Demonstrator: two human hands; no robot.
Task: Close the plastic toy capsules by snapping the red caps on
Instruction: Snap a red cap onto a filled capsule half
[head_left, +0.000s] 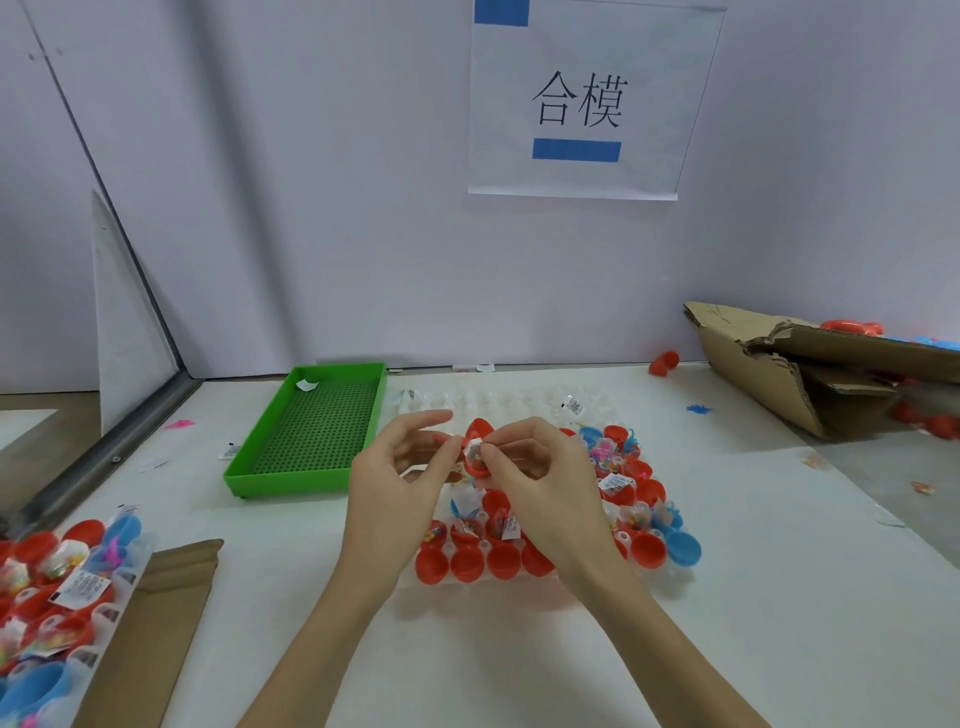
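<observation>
White tabletop (727, 649) fills the lower view, backed by a pale wall carrying a paper sign (587, 104) with two printed characters and a blue bar.

Taking the clear holder tray (519, 584) at the middle of the table as the landmark: nearer than it and to its left, a flat strip of cardboard (156, 623) lies beside a pile of packed capsules (57, 587), red and blue, with small labelled bags among them. On the holder tray itself sit rows of red capsule halves (467, 564), some filled with little bagged toys, and a few blue halves (683, 548) at its right end.

Above the middle of the holder tray, both hands meet around one red capsule (477, 453). The left hand (400, 483) has thumb and forefinger pinched on the capsule's left edge, the other fingers spread loosely upward. The right hand (540, 467) pinches the capsule's right side with curled fingertips, where a clear bagged toy shows inside the red shell. A red cap stands open behind the shell; whether it is hinged to it I cannot tell.

Left of the holder tray and a little farther lies a green tray (306, 478) with a perforated floor and a scrap of paper in its far corner. Beyond the holder tray, a row of clear empty cups (488, 400) runs along the table. Far right of it, a torn cardboard box (789, 364) lies on its side, with a loose red cap (664, 362) just beside it near the wall.
</observation>
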